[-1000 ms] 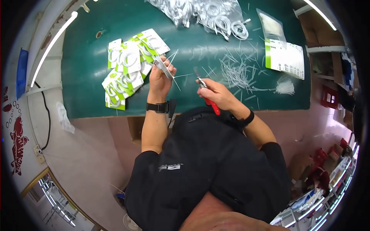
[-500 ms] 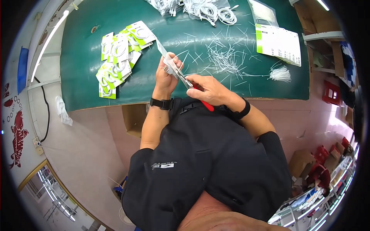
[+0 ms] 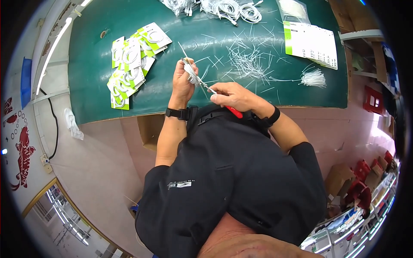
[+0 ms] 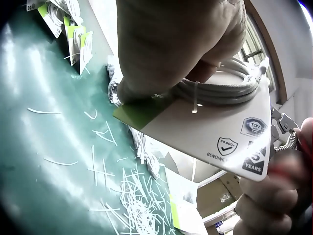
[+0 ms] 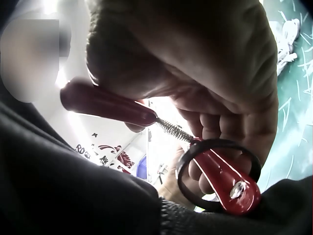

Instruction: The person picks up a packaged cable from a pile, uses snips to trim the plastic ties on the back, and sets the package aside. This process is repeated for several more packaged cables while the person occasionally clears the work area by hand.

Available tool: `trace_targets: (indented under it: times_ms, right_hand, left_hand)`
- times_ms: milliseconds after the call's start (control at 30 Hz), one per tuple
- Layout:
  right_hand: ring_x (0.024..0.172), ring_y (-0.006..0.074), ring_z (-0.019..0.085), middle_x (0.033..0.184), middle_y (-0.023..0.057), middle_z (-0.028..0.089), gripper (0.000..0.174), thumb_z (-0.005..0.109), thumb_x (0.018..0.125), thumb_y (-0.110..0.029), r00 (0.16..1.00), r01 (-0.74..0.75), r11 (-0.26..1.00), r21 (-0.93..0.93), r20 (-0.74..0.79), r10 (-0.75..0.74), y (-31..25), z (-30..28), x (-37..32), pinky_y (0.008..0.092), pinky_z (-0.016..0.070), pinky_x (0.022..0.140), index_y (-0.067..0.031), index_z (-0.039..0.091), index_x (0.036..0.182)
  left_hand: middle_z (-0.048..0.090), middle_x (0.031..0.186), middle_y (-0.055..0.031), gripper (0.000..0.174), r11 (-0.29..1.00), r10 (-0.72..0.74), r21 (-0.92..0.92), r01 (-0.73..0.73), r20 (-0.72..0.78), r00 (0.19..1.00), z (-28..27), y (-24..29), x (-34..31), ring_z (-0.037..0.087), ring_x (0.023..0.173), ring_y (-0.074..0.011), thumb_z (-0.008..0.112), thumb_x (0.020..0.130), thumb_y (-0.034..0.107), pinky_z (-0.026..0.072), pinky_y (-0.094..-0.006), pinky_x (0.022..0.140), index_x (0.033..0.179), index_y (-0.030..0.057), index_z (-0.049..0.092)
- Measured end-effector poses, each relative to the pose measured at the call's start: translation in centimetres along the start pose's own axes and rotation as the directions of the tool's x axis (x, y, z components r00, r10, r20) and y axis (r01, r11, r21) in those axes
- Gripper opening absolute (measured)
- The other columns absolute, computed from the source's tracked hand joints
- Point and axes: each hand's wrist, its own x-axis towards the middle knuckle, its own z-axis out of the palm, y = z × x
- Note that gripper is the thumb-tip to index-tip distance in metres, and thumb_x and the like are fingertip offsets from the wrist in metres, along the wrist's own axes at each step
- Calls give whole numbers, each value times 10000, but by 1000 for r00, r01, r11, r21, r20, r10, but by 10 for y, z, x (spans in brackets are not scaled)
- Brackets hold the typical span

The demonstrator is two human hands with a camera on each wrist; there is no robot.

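Observation:
My left hand (image 3: 182,84) grips a printed cardboard card (image 4: 195,142) with a coiled grey-white cable (image 4: 220,95) fastened on its face. A thin white cable tie (image 4: 195,95) loops over the coil. In the head view the card stands nearly edge-on. My right hand (image 3: 235,97) holds red-handled pliers (image 3: 233,112), their metal nose pointing left at the near end of the card. In the right wrist view the two red handles (image 5: 107,104) are spread apart, a coil spring (image 5: 173,130) and a dark ring between and around them.
Carded cables (image 3: 131,56) lie piled at the table's left. Loose white strips (image 3: 247,62) scatter over the green table (image 3: 185,34), with a bundle of ties (image 3: 313,78) at right. Flat cards (image 3: 309,43) and a clear bag (image 3: 294,10) lie beyond. Bagged cables (image 3: 223,9) sit at the back.
The pliers, apart from the card a second ago, came left to its near end and stay there. The card has turned from face-showing to nearly edge-on in the head view.

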Motion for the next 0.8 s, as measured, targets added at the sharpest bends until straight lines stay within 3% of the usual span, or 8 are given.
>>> trace_targets:
  times_ms: [100,267,367,433,533,633,800]
  right_hand:
    - [811,171,635,832,83,644,497,643,934,-421,982,-186,962,197,64,177,13,-2,5,344,492,732,28,659,1147]
    - [801,169,634,818,82,644,493,644,933,-416,989,-130,968,216,-47,143,16,-5,5,344,488,721,35,659,1133]
    - [800,191,637,827,102,653,493,640,931,-419,989,1,999,51,-148,6,8,-1,0,352,491,733,29,658,1135]
    - [808,213,645,840,117,662,501,638,927,-426,987,7,1000,14,-164,-5,4,-2,-2,362,493,741,26,656,1144]
    - [822,259,660,867,146,680,519,634,921,-439,983,16,998,-61,-184,-27,2,-3,-2,381,498,757,21,653,1161]
    - [862,332,670,923,193,696,549,629,910,-460,992,-21,988,-156,-129,1,1,0,2,412,500,783,10,646,1194]
    - [836,301,643,903,181,666,529,626,921,-415,996,-23,977,-214,-90,3,-4,4,6,389,494,774,8,619,1239]
  left_hand:
    - [571,952,-41,223,999,-20,-27,19,-40,999,-4,-12,8,550,847,-164,587,961,23,465,-288,794,1176,71,559]
    - [571,948,-32,192,1000,-16,-24,15,-40,999,0,-14,14,553,870,-173,593,972,55,473,-314,819,1160,77,561]
    - [568,944,-28,175,996,-18,-84,21,35,999,-6,-12,17,553,879,-174,605,982,103,476,-334,849,1150,83,562]
    - [566,943,-26,170,993,-16,-114,24,75,997,-7,-9,19,553,884,-174,610,987,127,477,-343,864,1146,86,563]
    - [587,958,-51,204,931,5,-365,25,80,997,-8,-1,19,564,887,-189,625,981,187,463,-346,889,1146,79,574]
    - [585,943,-48,207,924,23,-382,8,78,997,-5,6,20,562,883,-188,632,983,216,464,-353,903,1133,81,584]
    - [586,926,-43,178,901,64,-433,-15,98,993,6,18,19,563,884,-190,632,984,209,469,-360,932,1107,85,597]
